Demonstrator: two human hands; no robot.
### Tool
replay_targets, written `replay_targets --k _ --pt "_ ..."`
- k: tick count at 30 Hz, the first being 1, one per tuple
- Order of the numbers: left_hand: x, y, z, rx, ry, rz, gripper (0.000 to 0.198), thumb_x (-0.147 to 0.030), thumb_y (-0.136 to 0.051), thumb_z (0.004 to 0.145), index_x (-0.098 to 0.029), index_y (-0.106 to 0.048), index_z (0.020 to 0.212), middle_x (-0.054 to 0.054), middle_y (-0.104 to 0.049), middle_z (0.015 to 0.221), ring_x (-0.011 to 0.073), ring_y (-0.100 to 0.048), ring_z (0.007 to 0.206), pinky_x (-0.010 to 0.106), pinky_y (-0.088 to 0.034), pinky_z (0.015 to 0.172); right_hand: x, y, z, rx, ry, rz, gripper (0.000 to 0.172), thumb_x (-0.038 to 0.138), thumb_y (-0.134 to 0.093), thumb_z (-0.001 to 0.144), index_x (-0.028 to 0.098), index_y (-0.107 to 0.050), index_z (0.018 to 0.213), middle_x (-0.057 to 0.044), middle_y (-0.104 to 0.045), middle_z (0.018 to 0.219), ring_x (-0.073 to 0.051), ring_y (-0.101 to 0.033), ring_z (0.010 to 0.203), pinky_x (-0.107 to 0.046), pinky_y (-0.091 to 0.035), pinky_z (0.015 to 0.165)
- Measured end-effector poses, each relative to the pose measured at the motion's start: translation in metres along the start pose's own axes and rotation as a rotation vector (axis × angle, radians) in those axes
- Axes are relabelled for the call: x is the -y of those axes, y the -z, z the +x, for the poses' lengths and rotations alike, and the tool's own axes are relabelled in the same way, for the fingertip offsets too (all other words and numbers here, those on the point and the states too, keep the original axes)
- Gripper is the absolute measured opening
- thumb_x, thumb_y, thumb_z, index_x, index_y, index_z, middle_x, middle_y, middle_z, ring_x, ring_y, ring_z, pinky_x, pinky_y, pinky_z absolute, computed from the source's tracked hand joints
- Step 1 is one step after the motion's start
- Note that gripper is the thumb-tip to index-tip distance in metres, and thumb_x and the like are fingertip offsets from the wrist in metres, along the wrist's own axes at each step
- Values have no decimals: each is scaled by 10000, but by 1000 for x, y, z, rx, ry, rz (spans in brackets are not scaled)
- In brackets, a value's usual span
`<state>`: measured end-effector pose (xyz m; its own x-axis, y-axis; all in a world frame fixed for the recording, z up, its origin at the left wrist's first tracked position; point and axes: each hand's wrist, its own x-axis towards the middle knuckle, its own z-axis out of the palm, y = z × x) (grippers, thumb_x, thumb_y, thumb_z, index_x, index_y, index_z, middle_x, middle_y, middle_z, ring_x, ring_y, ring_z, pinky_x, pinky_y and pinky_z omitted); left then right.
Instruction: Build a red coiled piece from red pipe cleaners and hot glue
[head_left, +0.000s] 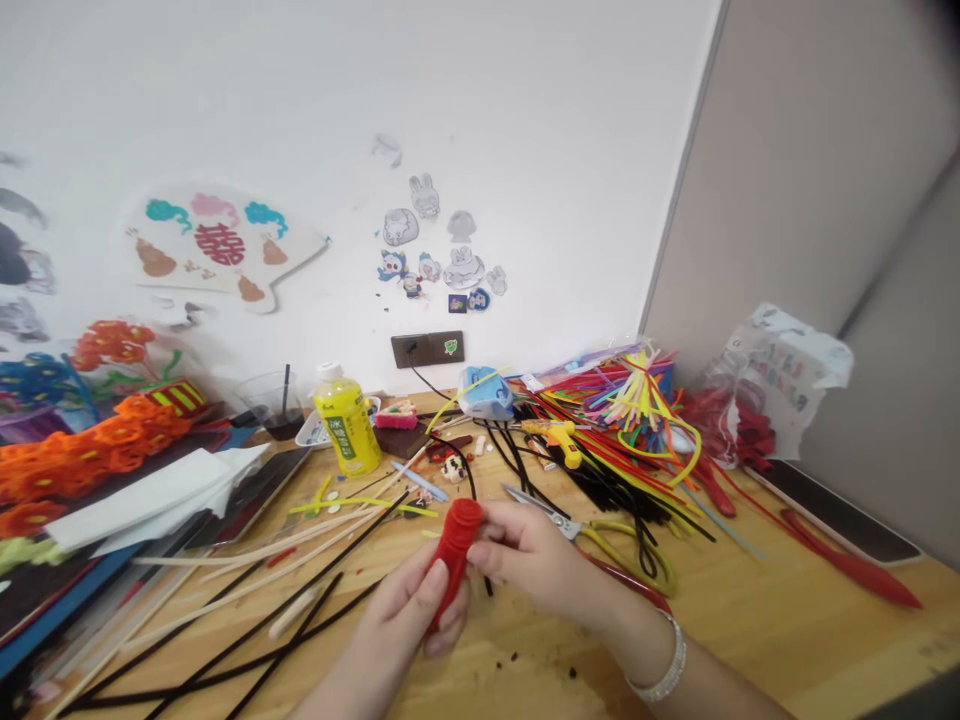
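Red chenille coil sits pinched between our left hand and right hand, fingers pressed together, holding its wraps snug and even.

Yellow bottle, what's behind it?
A white tray, its covered part unseen, sits behind the yellow bottle; further left stands a clear cup with a black straw.

Two hands, one red pipe-cleaner roll, one pair of scissors, one yellow glue gun, one yellow bottle, one plastic cup.
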<state>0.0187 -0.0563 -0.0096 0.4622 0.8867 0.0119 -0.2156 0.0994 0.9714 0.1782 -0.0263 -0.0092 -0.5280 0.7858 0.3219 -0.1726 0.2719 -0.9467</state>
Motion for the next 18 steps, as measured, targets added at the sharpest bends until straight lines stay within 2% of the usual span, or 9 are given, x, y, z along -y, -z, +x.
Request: replay_targets --k 4,7,10,12,14,16,18 --pt "1 1 -5 117 81 -224 358 -516 -526 793 -162 -532 746 -81 -357 523 46 -212 414 184 -166 405 0 -1 -2 53 -10 97 331 443 -575 802 133 -565 918 24 -501 661 -63 -390 516 -186 -301 469" --pt "0 0 -6 96 90 -264 354 -512 -545 781 -160 -535 743 -85 -356 513 42 -215 405 181 -160 403 -1 -2 -1 30 -4 49 316 432 -554 819 132 -575 916 25 -490 663 -66 -377 529 -190 -298 480" --pt "-1 -2 -4 52 121 -208 380 -546 -525 770 -168 -536 736 -73 -393 506 52 -257 392 190 -188 399 0 -4 0 9 0 48 287 407 -542 831 135 -569 920 16 -511 686 -80 -421 567 -199 -333 520" --pt "-1 -1 -1 -63 96 -64 399 -567 -494 772 -176 -536 707 -60 -420 504 73 -301 391 204 -227 399 0 -7 1 -48 -6 46 255 379 -546 829 142 -565 922 9 -528 708 -95 -460 606 -216 -376 575" --pt "2 2 2 -261 -23 176 357 -538 -549 748 -182 -569 737 -30 -492 560 118 -416 465 231 -320 451 -1 -12 2 -143 -17 23 215 347 -548 823 149 -564 906 0 -547 741 -112 -494 651 -240 -408 635" --pt "6 5 5 -421 -165 421 310 -457 -656 687 -188 -612 837 25 -598 724 194 -537 675 284 -409 621 -2 -16 3 -226 -32 0 177 320 -544 821 153 -563 878 -9 -564 766 -128 -521 690 -255 -424 668" --pt "11 7 7 -462 -236 548 313 -391 -694 662 -199 -626 899 61 -635 878 248 -545 864 327 -396 780 -4 -18 3 -263 -48 -8 159 303 -537 822 156 -563 874 -11 -568 767 -135 -532 703 -259 -431 676"
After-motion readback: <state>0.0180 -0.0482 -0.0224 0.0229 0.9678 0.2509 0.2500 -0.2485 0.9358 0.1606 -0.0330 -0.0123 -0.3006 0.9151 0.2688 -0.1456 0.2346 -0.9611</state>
